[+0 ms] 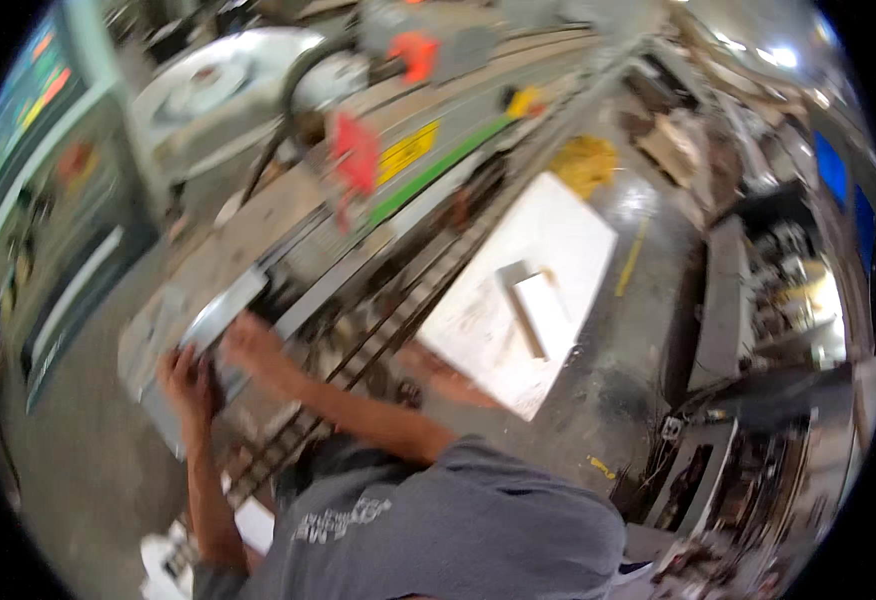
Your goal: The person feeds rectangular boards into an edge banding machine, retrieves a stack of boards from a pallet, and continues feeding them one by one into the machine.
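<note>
Noting both bare hands at the near end of the machine table (pixel 223 235), with a shiny metal strip (pixel 230 303), blurred, just ahead of the fingers. Strip's long axis runs from lower left to upper right, roughly in line with the green stripe (pixel 438 172) on the machine. Left hand (pixel 191 387) is the nearer to the strip's lower-left end, fingers bent; right hand (pixel 255 347) sits beside its right flank, fingers bunched narrow. Motion blur: cannot tell whether either set of fingers grips the strip or merely touches it. Judgement: the key relation is this slanting axis, left hand at the end, right hand alongside. White board (pixel 570 235) lies well apart, to the right of both hands
</note>
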Action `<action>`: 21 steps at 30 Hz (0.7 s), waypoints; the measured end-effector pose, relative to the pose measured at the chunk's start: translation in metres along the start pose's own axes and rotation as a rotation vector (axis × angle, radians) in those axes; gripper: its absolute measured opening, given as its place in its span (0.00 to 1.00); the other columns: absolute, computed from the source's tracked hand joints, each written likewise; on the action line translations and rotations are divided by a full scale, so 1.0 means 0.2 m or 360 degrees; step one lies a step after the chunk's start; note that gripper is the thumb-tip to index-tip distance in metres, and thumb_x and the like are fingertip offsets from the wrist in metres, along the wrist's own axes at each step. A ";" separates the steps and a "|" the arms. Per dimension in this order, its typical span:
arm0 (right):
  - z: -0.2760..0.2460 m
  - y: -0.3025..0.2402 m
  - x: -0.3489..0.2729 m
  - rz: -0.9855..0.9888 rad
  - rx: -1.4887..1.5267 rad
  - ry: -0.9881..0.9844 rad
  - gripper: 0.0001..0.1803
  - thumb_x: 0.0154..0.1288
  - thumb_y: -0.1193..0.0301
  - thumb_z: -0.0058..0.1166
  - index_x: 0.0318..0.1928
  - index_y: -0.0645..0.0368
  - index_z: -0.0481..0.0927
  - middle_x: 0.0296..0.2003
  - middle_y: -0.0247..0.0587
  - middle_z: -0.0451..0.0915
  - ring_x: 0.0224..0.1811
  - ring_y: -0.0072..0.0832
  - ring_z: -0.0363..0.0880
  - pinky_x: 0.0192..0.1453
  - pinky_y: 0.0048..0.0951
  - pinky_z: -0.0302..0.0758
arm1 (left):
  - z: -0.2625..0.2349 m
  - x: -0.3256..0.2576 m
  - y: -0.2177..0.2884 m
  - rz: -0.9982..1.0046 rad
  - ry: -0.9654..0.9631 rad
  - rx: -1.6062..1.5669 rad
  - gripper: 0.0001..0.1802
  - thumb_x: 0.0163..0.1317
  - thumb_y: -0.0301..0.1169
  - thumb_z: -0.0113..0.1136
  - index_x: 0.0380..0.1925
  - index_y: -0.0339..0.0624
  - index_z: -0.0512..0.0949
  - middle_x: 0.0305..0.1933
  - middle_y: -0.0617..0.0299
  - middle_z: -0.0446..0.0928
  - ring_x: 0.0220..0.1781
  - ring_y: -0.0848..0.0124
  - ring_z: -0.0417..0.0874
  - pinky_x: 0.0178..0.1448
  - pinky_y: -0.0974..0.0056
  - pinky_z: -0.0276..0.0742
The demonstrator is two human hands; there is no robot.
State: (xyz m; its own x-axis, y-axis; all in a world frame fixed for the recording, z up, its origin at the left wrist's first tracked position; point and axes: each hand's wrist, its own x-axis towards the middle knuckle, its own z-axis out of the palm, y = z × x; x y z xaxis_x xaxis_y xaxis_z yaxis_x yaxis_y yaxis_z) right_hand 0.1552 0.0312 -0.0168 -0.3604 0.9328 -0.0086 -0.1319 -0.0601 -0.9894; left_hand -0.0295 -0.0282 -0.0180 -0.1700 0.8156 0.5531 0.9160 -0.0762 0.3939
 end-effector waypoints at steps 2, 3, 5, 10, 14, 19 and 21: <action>-0.02 0.03 0.04 -0.0111 0.0067 -0.0028 0.11 0.64 0.68 0.59 0.42 0.62 0.77 0.39 0.40 0.75 0.42 0.31 0.77 0.45 0.35 0.76 | 0.02 0.06 0.01 -0.0033 -0.0064 -0.0187 0.19 0.52 0.25 0.72 0.46 0.38 0.85 0.45 0.51 0.80 0.48 0.53 0.80 0.55 0.56 0.75; -0.03 -0.08 0.02 0.0048 0.0366 -0.0067 0.10 0.60 0.69 0.60 0.38 0.61 0.78 0.37 0.41 0.75 0.44 0.35 0.75 0.48 0.39 0.74 | 0.02 0.08 0.01 -0.0111 -0.0135 -0.0164 0.18 0.52 0.24 0.72 0.46 0.39 0.86 0.42 0.51 0.80 0.45 0.53 0.80 0.51 0.56 0.76; -0.05 0.01 0.06 -0.0297 -0.0074 -0.0088 0.11 0.58 0.71 0.63 0.36 0.64 0.76 0.39 0.44 0.75 0.45 0.36 0.75 0.48 0.40 0.75 | 0.00 0.12 0.06 -0.0086 -0.0079 -0.0277 0.17 0.52 0.24 0.72 0.44 0.40 0.86 0.39 0.51 0.79 0.42 0.54 0.80 0.47 0.56 0.77; -0.11 0.03 0.12 -0.0054 0.0268 0.0077 0.24 0.68 0.65 0.56 0.50 0.78 0.72 0.34 0.45 0.81 0.35 0.30 0.85 0.36 0.28 0.79 | 0.09 0.15 0.12 -0.0093 -0.0007 -0.0276 0.16 0.50 0.22 0.73 0.42 0.41 0.87 0.36 0.53 0.79 0.39 0.56 0.79 0.43 0.57 0.76; -0.31 -0.03 0.17 0.0022 0.0142 0.0024 0.13 0.70 0.71 0.55 0.34 0.67 0.68 0.35 0.43 0.80 0.39 0.23 0.81 0.45 0.27 0.85 | 0.20 0.19 0.24 -0.0055 0.0049 -0.0283 0.17 0.47 0.23 0.74 0.41 0.42 0.87 0.34 0.54 0.78 0.37 0.55 0.79 0.42 0.55 0.76; -0.52 -0.05 0.23 -0.0020 0.0278 0.0100 0.14 0.70 0.69 0.56 0.32 0.64 0.68 0.33 0.40 0.80 0.39 0.21 0.82 0.45 0.27 0.85 | 0.38 0.27 0.37 -0.0014 0.0003 -0.0202 0.15 0.52 0.24 0.74 0.43 0.43 0.88 0.38 0.53 0.79 0.37 0.56 0.81 0.41 0.58 0.77; -0.64 -0.04 0.27 -0.0103 0.0003 0.0219 0.19 0.67 0.63 0.53 0.33 0.70 0.68 0.29 0.45 0.81 0.34 0.31 0.87 0.38 0.29 0.82 | 0.46 0.32 0.46 0.0039 -0.0002 -0.0211 0.15 0.52 0.24 0.74 0.42 0.42 0.87 0.36 0.53 0.79 0.37 0.56 0.81 0.41 0.58 0.77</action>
State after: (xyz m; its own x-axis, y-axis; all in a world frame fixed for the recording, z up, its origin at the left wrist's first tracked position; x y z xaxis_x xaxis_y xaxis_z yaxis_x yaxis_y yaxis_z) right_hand 0.2550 0.1273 -0.0269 -0.2214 0.9745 0.0353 -0.1525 0.0012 -0.9883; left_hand 0.0768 0.0704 -0.0149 -0.1477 0.8134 0.5627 0.8638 -0.1710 0.4740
